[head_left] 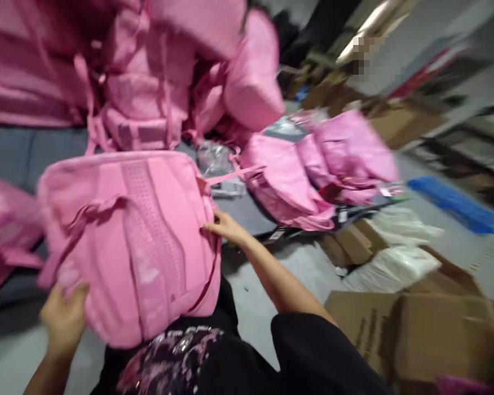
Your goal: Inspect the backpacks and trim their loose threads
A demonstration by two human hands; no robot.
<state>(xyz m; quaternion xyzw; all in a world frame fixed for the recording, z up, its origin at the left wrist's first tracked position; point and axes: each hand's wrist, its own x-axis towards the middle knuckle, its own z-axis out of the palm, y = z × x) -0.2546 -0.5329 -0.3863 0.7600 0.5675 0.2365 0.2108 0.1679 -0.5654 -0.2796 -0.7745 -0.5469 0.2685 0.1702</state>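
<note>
A pink backpack point(111, 263) lies across my lap and the table edge, its padded back panel turned up toward me. At its lower left corner, my left hand point(66, 315) grips the fabric, blurred by motion. My right hand point(223, 227) pinches the right side edge, near a loose pink strap point(236, 174) that stretches off to the right. Fingers of both hands are partly hidden behind the bag.
Pink backpacks point(148, 82) are piled along the back of the grey table point(8, 148). More pink bags point(282, 178) lie at its right end, beside clear plastic point(216, 158). Cardboard boxes point(448, 329), white plastic bags point(395, 269) and a blue bundle point(455, 204) are on the right floor.
</note>
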